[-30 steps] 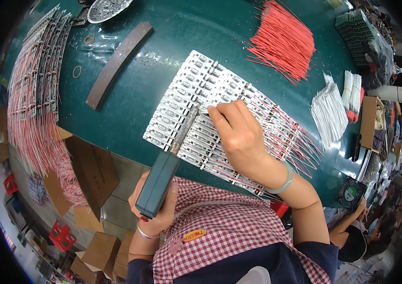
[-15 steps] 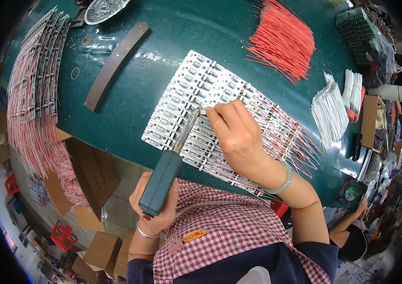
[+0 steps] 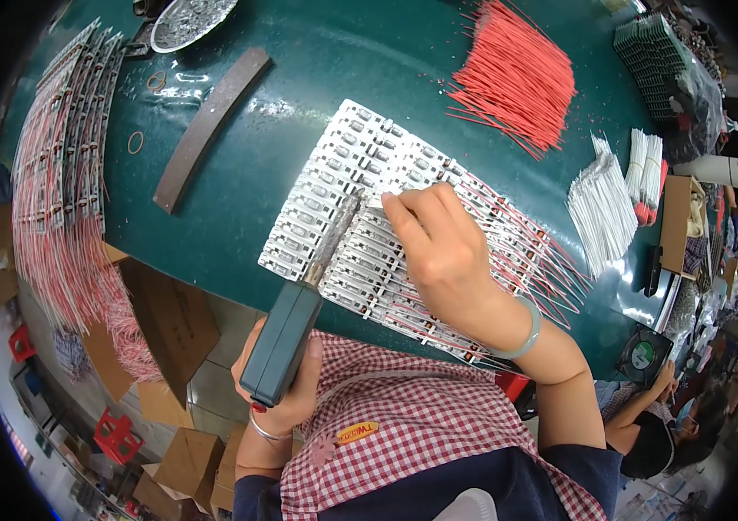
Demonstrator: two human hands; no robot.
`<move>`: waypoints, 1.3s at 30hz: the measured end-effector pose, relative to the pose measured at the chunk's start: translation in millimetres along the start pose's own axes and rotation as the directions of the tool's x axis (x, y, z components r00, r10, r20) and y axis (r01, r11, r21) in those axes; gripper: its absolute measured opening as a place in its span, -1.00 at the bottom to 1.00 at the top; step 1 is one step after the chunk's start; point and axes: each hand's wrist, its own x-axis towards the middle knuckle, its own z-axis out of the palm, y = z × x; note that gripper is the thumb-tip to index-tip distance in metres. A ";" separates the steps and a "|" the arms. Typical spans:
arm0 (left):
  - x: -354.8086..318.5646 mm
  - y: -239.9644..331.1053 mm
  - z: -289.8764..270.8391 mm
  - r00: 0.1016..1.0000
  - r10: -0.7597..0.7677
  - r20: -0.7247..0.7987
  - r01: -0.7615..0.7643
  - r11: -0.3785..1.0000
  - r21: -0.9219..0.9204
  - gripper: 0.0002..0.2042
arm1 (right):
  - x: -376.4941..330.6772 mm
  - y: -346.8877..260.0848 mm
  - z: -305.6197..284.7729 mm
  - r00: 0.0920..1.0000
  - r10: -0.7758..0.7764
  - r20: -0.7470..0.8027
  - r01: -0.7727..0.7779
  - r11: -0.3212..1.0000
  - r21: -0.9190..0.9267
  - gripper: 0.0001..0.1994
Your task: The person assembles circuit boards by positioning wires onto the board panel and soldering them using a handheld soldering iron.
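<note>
My left hand (image 3: 275, 375) is closed around the dark green handle of a soldering iron (image 3: 280, 340). Its metal shaft points up and away across a panel of small white circuit boards (image 3: 304, 204), with the tip close to my right fingertips. My right hand (image 3: 443, 252) is pinched over the middle of the panel, on what looks like a white wire (image 3: 375, 201); most of it is hidden by the fingers. Red and white wires (image 3: 551, 273) trail from the panel's right side, partly under my right wrist.
Loose red wires (image 3: 517, 78) lie at the far right, white wires (image 3: 599, 208) nearer. A curved brown bar (image 3: 211, 130) and a metal dish (image 3: 191, 22) sit left. Wired panels (image 3: 61, 148) stand at the left edge. A small fan (image 3: 645, 356) and a co-worker (image 3: 655, 430) are at right.
The soldering iron and my left hand have shifted slightly left and toward me. My right hand keeps its pinch, having barely moved.
</note>
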 end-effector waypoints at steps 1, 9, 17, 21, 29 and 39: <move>0.6 -0.2 -0.4 1.000 -0.007 0.019 0.007 1.000 0.005 -0.76 | -0.3 2.3 2.3 1.000 0.007 0.010 -0.007 1.000 -0.005 -0.61; 4.4 0.6 0.4 0.997 -0.031 0.064 0.029 0.999 0.041 -0.76 | 0.7 4.7 4.9 1.000 0.010 0.027 -0.010 1.000 -0.019 -0.60; 14.1 11.1 0.5 0.991 0.003 0.133 -0.018 0.994 0.110 -0.81 | 0.8 4.0 5.9 0.999 0.018 0.035 -0.017 1.000 -0.024 -0.63; 12.6 10.2 0.4 0.992 0.005 0.129 -0.019 0.994 0.108 -0.83 | 0.9 2.9 5.4 0.999 0.022 0.040 -0.021 0.999 -0.028 -0.64; 7.9 9.6 -1.6 0.999 -0.028 0.022 0.028 1.000 0.008 -0.74 | 0.6 2.4 3.4 0.998 0.041 0.056 -0.040 0.999 -0.015 -0.64; 14.9 8.9 0.7 0.999 0.010 0.052 -0.013 0.998 0.054 -0.74 | 3.8 11.1 -1.3 0.999 0.028 0.028 -0.027 0.999 -0.023 -0.61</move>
